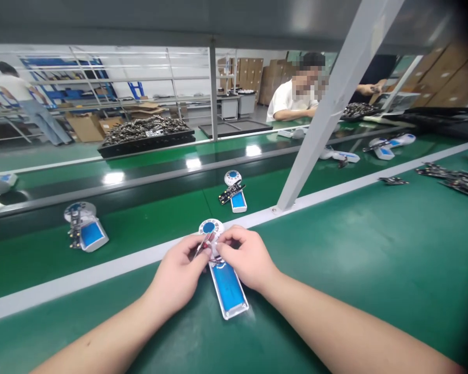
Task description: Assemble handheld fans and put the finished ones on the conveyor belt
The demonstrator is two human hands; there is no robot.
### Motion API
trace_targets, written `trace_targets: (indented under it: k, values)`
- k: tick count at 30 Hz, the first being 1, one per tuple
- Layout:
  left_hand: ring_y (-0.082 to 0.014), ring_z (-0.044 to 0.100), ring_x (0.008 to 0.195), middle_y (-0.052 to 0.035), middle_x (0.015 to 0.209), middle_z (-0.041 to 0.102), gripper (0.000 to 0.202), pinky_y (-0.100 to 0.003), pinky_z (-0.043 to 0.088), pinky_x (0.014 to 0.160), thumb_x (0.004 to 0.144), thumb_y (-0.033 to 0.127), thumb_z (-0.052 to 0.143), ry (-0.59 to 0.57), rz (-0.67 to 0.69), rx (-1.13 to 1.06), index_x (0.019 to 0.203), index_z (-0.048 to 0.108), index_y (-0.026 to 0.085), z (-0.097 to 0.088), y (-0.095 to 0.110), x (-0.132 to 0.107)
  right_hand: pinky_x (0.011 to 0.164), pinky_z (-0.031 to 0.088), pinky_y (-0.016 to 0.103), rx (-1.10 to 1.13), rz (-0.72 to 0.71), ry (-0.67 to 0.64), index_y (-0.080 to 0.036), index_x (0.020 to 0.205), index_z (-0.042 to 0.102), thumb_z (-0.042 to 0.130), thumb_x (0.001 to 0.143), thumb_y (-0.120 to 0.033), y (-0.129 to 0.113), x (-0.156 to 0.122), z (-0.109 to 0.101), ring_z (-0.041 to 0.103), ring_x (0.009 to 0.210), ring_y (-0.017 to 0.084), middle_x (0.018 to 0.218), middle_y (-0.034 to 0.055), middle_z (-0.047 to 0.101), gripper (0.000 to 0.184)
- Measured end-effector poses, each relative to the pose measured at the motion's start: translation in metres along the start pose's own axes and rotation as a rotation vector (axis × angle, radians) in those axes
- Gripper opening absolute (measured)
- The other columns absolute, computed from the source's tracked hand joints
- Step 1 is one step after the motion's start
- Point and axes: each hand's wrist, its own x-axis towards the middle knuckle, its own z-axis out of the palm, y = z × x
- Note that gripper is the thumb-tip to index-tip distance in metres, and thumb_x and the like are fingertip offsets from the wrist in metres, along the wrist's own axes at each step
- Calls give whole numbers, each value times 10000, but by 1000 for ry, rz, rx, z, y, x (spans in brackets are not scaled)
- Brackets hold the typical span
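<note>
While my left hand point(177, 272) clenches a pair of fine tweezers point(202, 245) between thumb and fingers, my right hand point(246, 258) is pinched closed over the neck of a white handheld device point(223, 283). Its blue panel point(228, 291) runs toward me below both hands, and its round, blue-centred head point(209, 227) sits just past my fingertips. The device lies flat on the green worktop point(354, 270), directly under my hands. My fingers hide most of what I am pinching, though a sliver of dark circuit board point(218, 261) seems to show between them. This looks like fine work at the neck of the device, and the next move calls for steady tweezer tips and a firm hold on the body. Ahead of my hands, beyond a white strip point(101, 275), two more devices point(86, 227) sit on a green belt point(148, 244) with dark circuit boards point(231, 192) on or against them, and more loose boards point(456, 179) lie off to my right.
</note>
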Motion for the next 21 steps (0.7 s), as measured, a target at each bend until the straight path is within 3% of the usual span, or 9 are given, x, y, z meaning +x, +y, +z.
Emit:
trace_targets:
  k: [4, 8, 12, 16, 21]
  values:
    - [-220, 643, 864, -53, 964, 684, 299, -338, 515, 795, 867, 414, 529, 44, 26, 92, 964, 697, 186, -4, 2, -1, 685, 502, 267, 42, 53, -11, -169, 699, 692, 629, 692, -128, -5, -3, 0, 625, 713, 149, 770, 17, 647, 75]
    - [-222, 655, 880, -39, 981, 710, 288, -338, 521, 810, 872, 389, 541, 71, 40, 136, 1028, 707, 212, -3, 1, -3, 642, 495, 268, 17, 83, 4, -181, 687, 682, 649, 679, -157, -3, -5, 3, 604, 663, 147, 720, 4, 648, 41]
    - [-203, 656, 844, -33, 927, 719, 248, -307, 528, 759, 893, 337, 536, 146, 193, 310, 999, 733, 232, 0, -3, -7, 599, 463, 266, -114, -47, 97, -195, 633, 646, 633, 669, -141, 0, -8, 7, 564, 636, 140, 685, -5, 613, 66]
    - [-200, 653, 964, -52, 1017, 711, 250, -296, 530, 831, 923, 279, 510, 175, 393, 439, 1036, 728, 231, 1, -7, -9, 636, 449, 295, -254, -209, 162, -205, 591, 598, 608, 661, -112, 0, -11, 8, 548, 659, 156, 640, -8, 575, 117]
    - [-164, 651, 943, -41, 1032, 706, 264, -269, 531, 850, 933, 222, 504, 182, 476, 551, 1114, 696, 225, 1, -10, -11, 694, 449, 332, -305, -324, 186, -212, 568, 534, 590, 666, -113, -1, -13, 9, 558, 680, 173, 611, -8, 575, 150]
